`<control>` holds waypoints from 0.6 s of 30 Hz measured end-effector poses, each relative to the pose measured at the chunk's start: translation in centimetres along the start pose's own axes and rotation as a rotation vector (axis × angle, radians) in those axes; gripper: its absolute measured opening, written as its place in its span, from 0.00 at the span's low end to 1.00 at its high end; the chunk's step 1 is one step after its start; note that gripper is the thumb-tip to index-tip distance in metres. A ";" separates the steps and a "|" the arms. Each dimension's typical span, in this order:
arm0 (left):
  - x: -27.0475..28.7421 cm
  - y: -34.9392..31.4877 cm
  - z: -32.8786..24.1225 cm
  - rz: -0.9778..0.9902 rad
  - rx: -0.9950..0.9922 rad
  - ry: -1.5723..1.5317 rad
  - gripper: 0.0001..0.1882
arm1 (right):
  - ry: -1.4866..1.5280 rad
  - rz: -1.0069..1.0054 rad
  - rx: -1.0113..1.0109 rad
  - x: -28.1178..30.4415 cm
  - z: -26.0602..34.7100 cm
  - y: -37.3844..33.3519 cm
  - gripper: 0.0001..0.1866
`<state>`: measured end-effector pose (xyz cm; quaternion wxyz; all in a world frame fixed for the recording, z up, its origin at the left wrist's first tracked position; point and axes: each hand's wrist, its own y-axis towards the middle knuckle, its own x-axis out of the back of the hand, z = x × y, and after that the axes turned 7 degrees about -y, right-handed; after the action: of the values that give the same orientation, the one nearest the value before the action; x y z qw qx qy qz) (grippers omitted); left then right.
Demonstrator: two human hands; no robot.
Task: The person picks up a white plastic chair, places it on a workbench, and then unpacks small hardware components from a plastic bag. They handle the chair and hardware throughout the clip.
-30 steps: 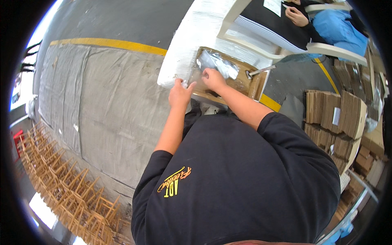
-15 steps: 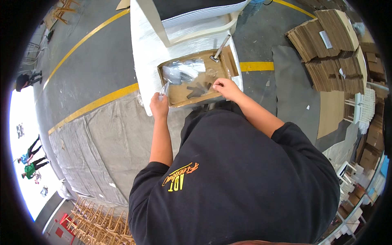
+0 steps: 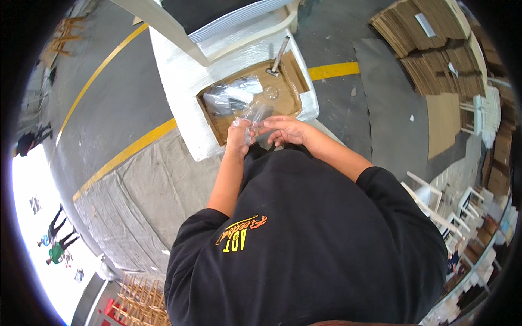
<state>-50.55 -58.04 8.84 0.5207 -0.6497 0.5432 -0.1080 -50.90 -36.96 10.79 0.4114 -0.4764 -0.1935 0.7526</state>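
Note:
My left hand (image 3: 239, 138) is closed on a clear plastic bag (image 3: 253, 113) at the near edge of a shallow brown cardboard tray (image 3: 296, 100). Dark grey flat pieces (image 3: 262, 112) show through or beside the bag's film; which of the two I cannot tell. From the right, my right hand (image 3: 287, 131) meets the bag, thumb and forefinger pinched at its edge and the other fingers loosely curled. Farther back in the tray lie clear plastic packets (image 3: 232, 93) with greyish contents. A hammer (image 3: 278, 57) rests at the tray's far right corner.
The tray sits on a white plastic-wrapped block (image 3: 179, 103). A pale chair-like frame (image 3: 250, 43) with a dark panel stands behind it. Stacked flat cardboard (image 3: 435, 43) is at the right, and a grey cloth (image 3: 141, 185) covers floor at the left. Wooden chairs (image 3: 141, 299) stand lower left.
My right hand has moved left and nearer to my left hand, which shifted right with the bag. The dark pieces fanned out in the tray now appear bunched at the bag. The view has turned slightly.

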 end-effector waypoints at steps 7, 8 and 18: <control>1.5 3.4 -0.2 0.200 0.239 -0.097 0.07 | 0.102 -0.327 -0.032 -1.5 -2.6 1.6 0.18; 1.8 3.6 -0.1 0.243 0.292 -0.152 0.07 | 0.140 -0.300 -0.011 -1.8 -2.8 1.6 0.18; 3.3 4.0 -0.6 0.240 0.339 -0.045 0.08 | 0.222 -0.417 0.075 -2.3 -4.3 2.6 0.07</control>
<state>-52.09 -60.55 4.52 0.6437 -0.4856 0.5791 -0.1205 -47.79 -40.71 8.28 0.5938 -0.4904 -0.2132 0.6012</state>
